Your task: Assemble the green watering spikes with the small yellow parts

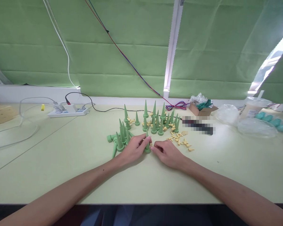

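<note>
My left hand [136,146] is closed around a green cone-shaped plastic spike [147,150] that stands upright on its round base. My right hand [168,152] is beside it, thumb and index finger pinched at a small yellow plastic piece [151,144] against the spike's side. Most of that piece is hidden by the fingers. Just left of my left hand, several green spikes [120,145] stand or lie close together. Behind both hands is a larger group of upright green spikes [160,129], with yellow pieces among them. More loose yellow pieces [178,140] lie beyond my right hand.
A white power strip [68,111] with plugs and cables sits at the back left. Toward the back right are a small cardboard box [202,110], a coiled red-blue wire [179,105], a lidded drink cup [252,108] and bagged teal objects [274,122]. Green blinds hang behind the table.
</note>
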`<state>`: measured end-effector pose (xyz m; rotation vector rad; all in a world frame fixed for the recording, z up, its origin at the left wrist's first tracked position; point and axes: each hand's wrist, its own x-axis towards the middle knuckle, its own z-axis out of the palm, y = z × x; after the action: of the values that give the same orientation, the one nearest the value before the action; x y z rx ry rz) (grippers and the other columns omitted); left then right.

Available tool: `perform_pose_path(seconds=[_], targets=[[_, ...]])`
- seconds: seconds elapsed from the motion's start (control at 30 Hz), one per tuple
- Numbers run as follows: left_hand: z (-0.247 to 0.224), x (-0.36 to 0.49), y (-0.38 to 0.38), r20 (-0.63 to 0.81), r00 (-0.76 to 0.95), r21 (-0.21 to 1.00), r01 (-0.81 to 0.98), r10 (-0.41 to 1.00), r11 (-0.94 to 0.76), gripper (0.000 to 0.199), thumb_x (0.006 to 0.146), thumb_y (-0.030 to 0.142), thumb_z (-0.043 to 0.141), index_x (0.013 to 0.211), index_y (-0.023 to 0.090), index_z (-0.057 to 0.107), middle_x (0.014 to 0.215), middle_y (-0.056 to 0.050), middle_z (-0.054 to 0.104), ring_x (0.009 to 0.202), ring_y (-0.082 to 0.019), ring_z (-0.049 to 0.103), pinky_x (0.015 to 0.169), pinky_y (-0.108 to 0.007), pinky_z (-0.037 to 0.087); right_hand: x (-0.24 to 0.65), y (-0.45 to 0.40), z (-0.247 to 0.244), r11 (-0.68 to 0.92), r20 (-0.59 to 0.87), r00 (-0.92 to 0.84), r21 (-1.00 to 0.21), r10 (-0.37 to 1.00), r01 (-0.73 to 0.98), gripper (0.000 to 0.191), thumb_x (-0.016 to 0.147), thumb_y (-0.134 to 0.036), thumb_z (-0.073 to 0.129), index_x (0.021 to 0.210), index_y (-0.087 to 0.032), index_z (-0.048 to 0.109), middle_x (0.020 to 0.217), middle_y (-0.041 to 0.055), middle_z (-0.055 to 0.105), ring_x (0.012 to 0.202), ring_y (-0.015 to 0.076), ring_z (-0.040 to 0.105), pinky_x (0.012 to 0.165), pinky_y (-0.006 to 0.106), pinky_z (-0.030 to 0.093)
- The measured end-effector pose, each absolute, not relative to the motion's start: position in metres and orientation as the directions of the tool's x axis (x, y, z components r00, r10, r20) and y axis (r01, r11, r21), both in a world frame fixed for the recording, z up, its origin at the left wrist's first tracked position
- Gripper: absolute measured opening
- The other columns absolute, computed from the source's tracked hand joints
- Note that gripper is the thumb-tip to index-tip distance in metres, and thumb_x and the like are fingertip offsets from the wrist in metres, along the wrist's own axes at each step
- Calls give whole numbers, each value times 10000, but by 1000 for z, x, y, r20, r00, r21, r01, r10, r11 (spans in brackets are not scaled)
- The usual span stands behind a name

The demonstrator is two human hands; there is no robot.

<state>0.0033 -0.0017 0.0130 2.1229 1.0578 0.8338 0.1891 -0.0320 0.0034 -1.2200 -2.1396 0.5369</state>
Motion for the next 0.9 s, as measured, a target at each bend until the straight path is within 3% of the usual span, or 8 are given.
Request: perform_pose_path(seconds=[0.4, 0.9], targets=[[15, 1, -3, 262, 526, 758, 407, 809, -510, 462, 998, 469, 311, 890, 161, 638, 572, 23, 490, 575, -132, 486, 557, -232, 400, 185, -37, 3, 509, 336, -385, -623, 860, 594, 436, 944, -315, 444, 556, -189, 292, 502, -51, 258, 483, 99, 232, 526, 279, 214], [15, 0, -4, 292, 542, 735, 400, 788, -548, 415, 1005, 419, 311, 927, 166, 629, 594, 24, 481, 597, -135, 480, 570, -233, 385, 181, -42, 7, 441, 267, -361, -672, 894, 595, 453, 930, -326, 459, 535, -183, 289, 504, -47, 241, 491, 98, 205, 506, 277, 192]])
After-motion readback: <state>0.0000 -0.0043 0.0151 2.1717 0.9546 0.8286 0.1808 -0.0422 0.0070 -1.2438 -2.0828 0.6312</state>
